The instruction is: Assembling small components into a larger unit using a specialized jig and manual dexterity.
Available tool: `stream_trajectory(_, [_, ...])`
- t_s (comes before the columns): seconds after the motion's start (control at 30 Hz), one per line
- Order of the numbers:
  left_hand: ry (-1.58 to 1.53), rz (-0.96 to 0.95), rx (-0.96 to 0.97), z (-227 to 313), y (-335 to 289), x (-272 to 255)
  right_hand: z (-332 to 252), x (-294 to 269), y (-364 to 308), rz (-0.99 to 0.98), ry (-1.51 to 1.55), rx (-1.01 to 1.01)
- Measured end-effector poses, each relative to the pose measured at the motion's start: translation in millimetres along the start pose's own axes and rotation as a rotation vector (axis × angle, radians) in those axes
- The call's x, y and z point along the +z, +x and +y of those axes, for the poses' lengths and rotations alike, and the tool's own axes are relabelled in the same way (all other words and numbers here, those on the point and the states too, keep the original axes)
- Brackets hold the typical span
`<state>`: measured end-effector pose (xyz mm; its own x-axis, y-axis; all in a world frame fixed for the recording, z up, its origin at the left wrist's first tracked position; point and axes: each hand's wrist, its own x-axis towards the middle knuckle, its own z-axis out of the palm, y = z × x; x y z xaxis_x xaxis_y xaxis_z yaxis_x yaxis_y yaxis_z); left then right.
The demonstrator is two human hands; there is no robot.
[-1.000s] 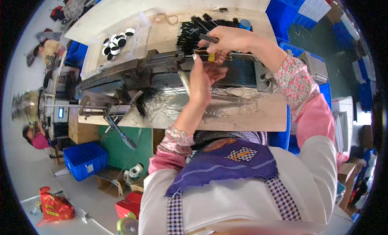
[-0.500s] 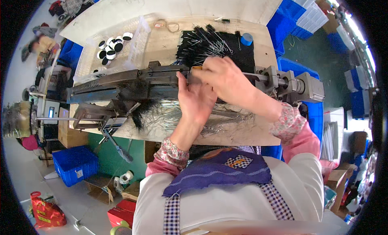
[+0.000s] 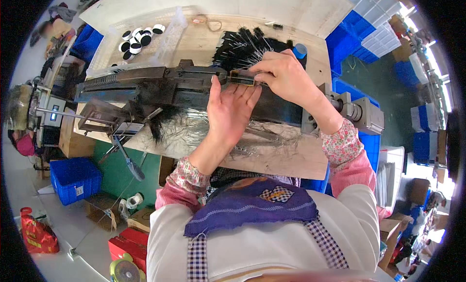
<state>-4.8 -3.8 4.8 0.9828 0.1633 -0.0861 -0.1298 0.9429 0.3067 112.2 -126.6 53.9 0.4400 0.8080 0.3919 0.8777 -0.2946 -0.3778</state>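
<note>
My left hand (image 3: 229, 114) lies palm up with its fingers stretched out, against the near side of a long dark metal machine (image 3: 155, 85). Just beyond its fingertips sits a small dark rectangular piece with yellow edges (image 3: 242, 78) on the machine. My right hand (image 3: 287, 74) reaches in from the right, thumb and fingers pinched at the right end of that piece; what they grip is too small to make out. Past the machine, several twisted-wire brushes with black bristles (image 3: 250, 41) lie heaped on a black cloth (image 3: 224, 54).
A blue round cap (image 3: 300, 51) stands right of the brushes. At the back left, a clear plastic basket (image 3: 180, 32) holds several black-and-white round pieces (image 3: 135, 47). Loose thin wires (image 3: 194, 136) cover the near tabletop. A motor (image 3: 367, 115) ends the machine at the right.
My right hand has drawn right, off my left palm, uncovering the yellow-edged piece. My left hand stays near the machine, its fingers now in plain sight. The whole view has shifted slightly.
</note>
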Motion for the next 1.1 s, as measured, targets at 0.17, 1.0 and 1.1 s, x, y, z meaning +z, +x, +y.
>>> stream_trajectory(0.17, [0.044, 0.041, -0.041, -1, -2, 1, 0, 1, -6, 0.045, -0.054, -0.006])
stream_trajectory(1.0, [0.273, 0.203, -0.040, -15, 2, -15, -44, 13, -61, -0.037, -0.164, 0.125])
stream_trajectory(1.1, [0.245, 0.188, -0.031, -40, 0, -26, -33, 37, -110, -0.323, -0.136, 0.320])
